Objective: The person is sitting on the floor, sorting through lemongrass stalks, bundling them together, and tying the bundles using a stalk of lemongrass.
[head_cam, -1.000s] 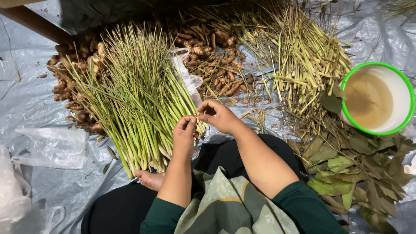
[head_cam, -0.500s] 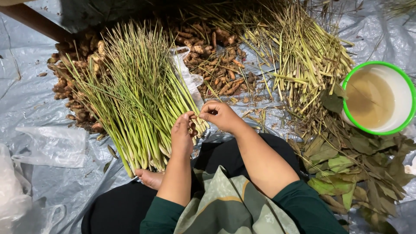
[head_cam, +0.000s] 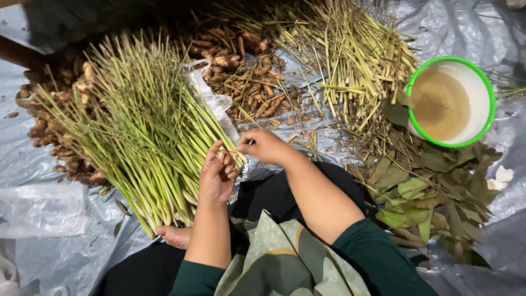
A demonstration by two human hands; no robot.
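A big heap of green lemongrass stalks (head_cam: 137,137) lies fanned out on a grey plastic sheet (head_cam: 49,257) in front of me. My left hand (head_cam: 217,176) rests at the heap's near right edge, fingers curled around the base of a stalk. My right hand (head_cam: 264,145) is just to its right, fingertips pinched on something thin at the same stalk's end; what it pinches is too small to make out. A bare foot (head_cam: 175,235) shows under the stalk butts.
Brown rhizomes (head_cam: 246,77) lie behind and left of the heap. A second pile of yellowish stalks (head_cam: 345,60) is at the back right. A white bowl with a green rim (head_cam: 489,104) holds cloudy liquid. Green and dry leaves (head_cam: 427,192) lie to the right.
Both hands stayed at the heap's near right edge with small finger movements; the right hand shifted slightly away from the left.
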